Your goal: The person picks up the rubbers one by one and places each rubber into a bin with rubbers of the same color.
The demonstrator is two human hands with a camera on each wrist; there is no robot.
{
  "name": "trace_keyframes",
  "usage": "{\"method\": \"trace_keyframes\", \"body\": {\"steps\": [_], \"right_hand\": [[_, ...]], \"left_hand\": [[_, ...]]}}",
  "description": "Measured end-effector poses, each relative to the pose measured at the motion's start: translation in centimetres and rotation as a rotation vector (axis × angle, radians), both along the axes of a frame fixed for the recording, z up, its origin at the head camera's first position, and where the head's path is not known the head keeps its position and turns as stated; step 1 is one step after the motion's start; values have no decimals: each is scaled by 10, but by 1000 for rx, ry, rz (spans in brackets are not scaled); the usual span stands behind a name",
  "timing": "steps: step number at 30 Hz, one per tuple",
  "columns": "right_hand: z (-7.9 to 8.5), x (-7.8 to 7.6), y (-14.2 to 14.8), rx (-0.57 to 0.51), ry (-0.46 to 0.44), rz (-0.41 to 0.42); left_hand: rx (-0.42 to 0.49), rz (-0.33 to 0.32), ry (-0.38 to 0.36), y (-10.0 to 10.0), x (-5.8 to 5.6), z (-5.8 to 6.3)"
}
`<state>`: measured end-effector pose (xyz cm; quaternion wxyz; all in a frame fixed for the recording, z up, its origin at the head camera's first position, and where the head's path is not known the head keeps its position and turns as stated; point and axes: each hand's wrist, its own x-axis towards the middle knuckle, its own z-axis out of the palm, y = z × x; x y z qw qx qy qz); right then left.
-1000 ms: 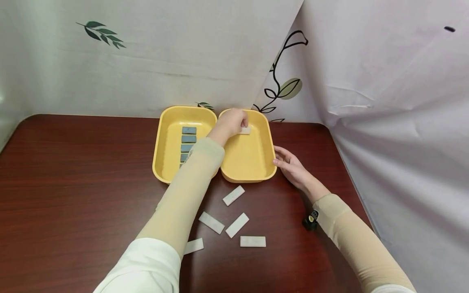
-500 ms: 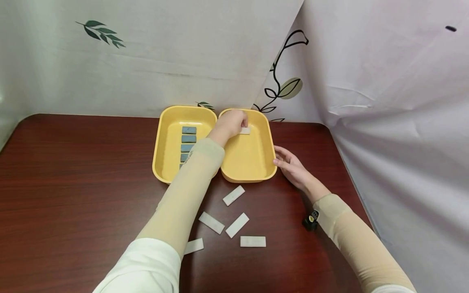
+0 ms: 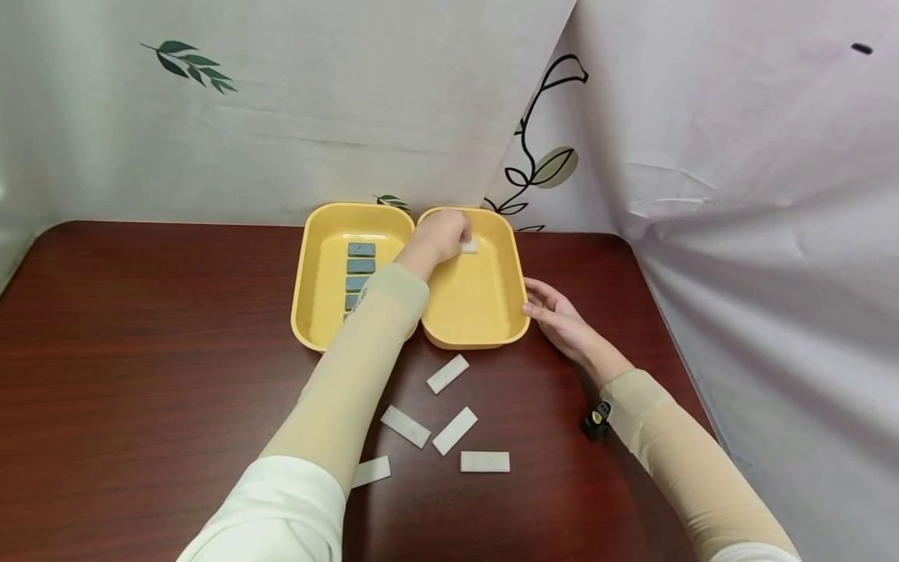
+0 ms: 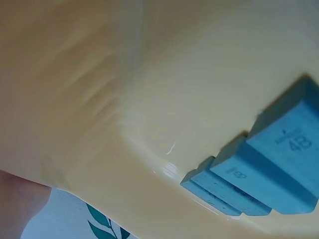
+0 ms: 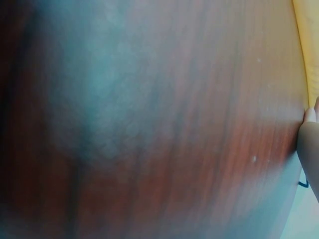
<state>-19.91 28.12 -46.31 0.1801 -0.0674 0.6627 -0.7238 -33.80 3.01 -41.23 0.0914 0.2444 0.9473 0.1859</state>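
Observation:
My left hand reaches into the right-hand yellow tray, fingers curled down on a white rectangular block near its far wall. Part of that block is hidden beneath the fingers. At the same tray's right side, my right hand rests against the outer wall with relaxed fingers, its thumb by the rim. In the right wrist view its fingertips meet the yellow wall. Beside it stands a second yellow tray with a column of blue erasers; the left wrist view shows 4B printed on an eraser.
Several white blocks lie scattered on the dark wooden table before the trays, among them a white block and another block. My left forearm crosses the left tray's corner and partly covers a block. A pale curtain hangs behind.
The white block under my left fingers has slid very slightly toward the far wall. Both hands otherwise keep their places; the whole view has shifted a little.

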Motion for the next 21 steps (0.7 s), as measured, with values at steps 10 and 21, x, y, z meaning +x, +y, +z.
{"method": "trace_keyframes", "body": {"steps": [10,21], "right_hand": [[1,0,-1,-3,-4,-2],[-1,0,0,5,0,-6]], "left_hand": [[21,-43,14,-1,-1,4],[98,-145,-13,-12,6,32]]}}
